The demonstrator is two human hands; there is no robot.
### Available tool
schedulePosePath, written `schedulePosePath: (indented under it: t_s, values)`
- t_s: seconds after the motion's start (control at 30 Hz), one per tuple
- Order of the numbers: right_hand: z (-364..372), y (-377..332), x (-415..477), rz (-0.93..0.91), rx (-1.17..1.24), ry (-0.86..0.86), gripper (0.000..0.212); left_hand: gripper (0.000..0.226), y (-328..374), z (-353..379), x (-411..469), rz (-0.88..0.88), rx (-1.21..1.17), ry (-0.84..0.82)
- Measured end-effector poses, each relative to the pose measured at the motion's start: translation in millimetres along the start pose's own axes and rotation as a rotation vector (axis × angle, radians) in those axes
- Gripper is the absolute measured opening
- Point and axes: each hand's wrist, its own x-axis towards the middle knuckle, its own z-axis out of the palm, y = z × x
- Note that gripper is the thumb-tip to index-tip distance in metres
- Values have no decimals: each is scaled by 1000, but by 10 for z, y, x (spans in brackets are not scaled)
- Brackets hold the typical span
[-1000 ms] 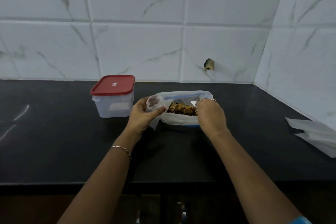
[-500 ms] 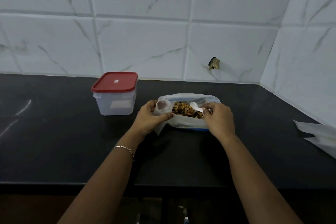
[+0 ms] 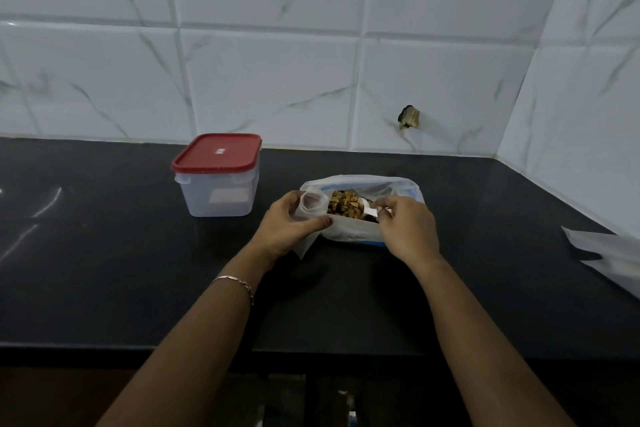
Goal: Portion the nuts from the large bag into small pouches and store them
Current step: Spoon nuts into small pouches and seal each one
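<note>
Near the back edge of a black stone counter [image 3: 104, 270], a large clear plastic bag [image 3: 349, 234] of brown nuts [image 3: 343, 206] sat open. The left hand [image 3: 284, 229] pinched a small clear pouch [image 3: 310, 206] open beside it. The right hand [image 3: 408, 229] pinched a white plastic spoon [image 3: 369, 210], still dipped in the nuts, so this scoop probably hadn't been poured.

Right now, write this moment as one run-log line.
left hand: holds small pouch | right hand: holds white scoop in large bag of nuts | red-lidded container: closed
</note>
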Motion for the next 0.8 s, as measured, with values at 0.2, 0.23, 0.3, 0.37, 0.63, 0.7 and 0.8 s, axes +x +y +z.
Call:
schedulePosePath:
  t_s: [0.2, 0.23, 0.3, 0.37, 0.63, 0.7, 0.8]
  values:
    - [-1, -54, 17, 158, 145, -183, 26, 52, -2, -7, -19, 19, -28, -44]
    - [-2, -69, 12, 182, 184, -196, 26, 52, 1, -4, -25, 24, -37, -50]
    - [-1, -85, 4, 225, 264, -199, 25, 50, 15, 2, -36, 37, -53, -56]
    - [-7, -103, -7, 259, 331, -210, 23, 48, 26, 6, -42, 49, -61, -63]
    - [77, -113, -2, 377, 480, -293, 17, 43, 81, 38, -75, 68, -116, -103]
    - [110, -109, 3, 404, 531, -303, 14, 41, 79, 36, -75, 73, -119, -105]
    - [211, -4, 60, 439, 582, -310, 15, 39, 79, 44, -79, 85, -135, -92]
